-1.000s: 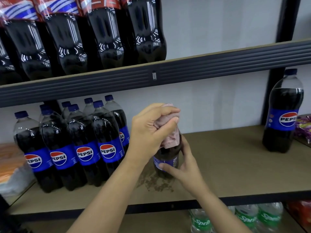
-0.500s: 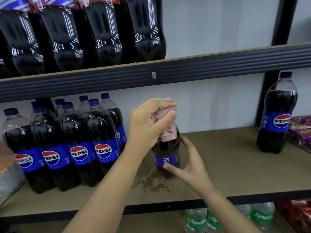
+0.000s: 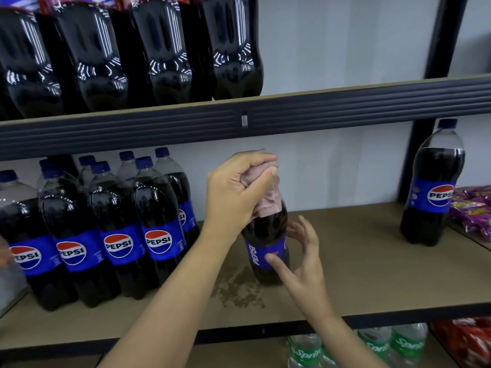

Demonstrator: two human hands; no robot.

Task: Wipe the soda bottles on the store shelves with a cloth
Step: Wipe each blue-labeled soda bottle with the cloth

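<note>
My left hand (image 3: pixel 239 187) is curled tight round a pink cloth (image 3: pixel 267 200), which is bunched over the neck and cap of a Pepsi bottle (image 3: pixel 265 248). The bottle stands upright on the middle shelf (image 3: pixel 358 261), a little forward of its centre, with its blue label turned so the word runs sideways. My right hand (image 3: pixel 303 264) is down at the label: the thumb tip touches the front of it, and the other fingers are spread and loosely bent beside the bottle's right flank. Those fingers are blurred, so I cannot tell whether they press on the plastic or stand just off it.

Just in front of the bottle, on the shelf board, is a patch of dark speckled marks (image 3: pixel 239 288). To the left stands a cluster of Pepsi bottles (image 3: pixel 119 235), labels facing out, packed close in rows. Well apart to the right, one lone Pepsi bottle (image 3: pixel 433 187) stands near the black upright post (image 3: pixel 422 155), with purple snack packets (image 3: pixel 475 211) beside it. On the upper shelf (image 3: pixel 318 107) is a row of large dark soda bottles (image 3: pixel 164 54). Below, green-labelled Sprite bottles (image 3: pixel 398 346) show on the bottom shelf.
</note>
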